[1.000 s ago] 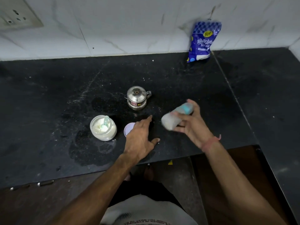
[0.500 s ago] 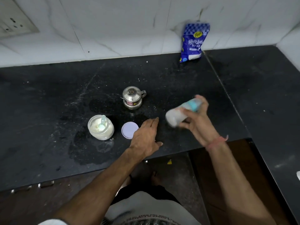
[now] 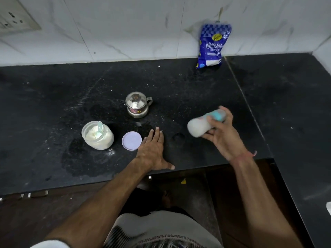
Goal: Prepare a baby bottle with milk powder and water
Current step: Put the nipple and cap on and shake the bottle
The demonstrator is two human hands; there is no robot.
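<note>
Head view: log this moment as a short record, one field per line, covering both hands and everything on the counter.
right hand: right hand grips the baby bottle, tilted, blurred, milky inside
left hand: left hand flat on the counter, empty
powder jar: powder jar open, scoop inside
lid: lid lies between jar and left hand
steel pot: steel pot behind the lid, closed
sugar packet: sugar packet leans on the wall
</note>
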